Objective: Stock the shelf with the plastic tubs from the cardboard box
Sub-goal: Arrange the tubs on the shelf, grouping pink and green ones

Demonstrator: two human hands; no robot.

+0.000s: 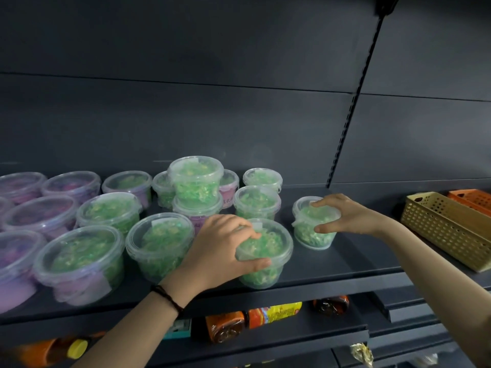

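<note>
Both hands are setting green-filled tubs on the shelf: the left hand clamps one tub at the front edge, the right hand another just behind. Next, I judge, release and nudge them into line.

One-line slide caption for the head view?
Left hand and right hand each set a green-filled tub on the dark shelf.

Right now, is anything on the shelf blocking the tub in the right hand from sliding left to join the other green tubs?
Nothing visible stands in the way. The right hand holds a small green tub, and only bare dark shelf lies between it and the larger green tub under the left hand. The yellow perforated basket sits on the opposite side.
</note>
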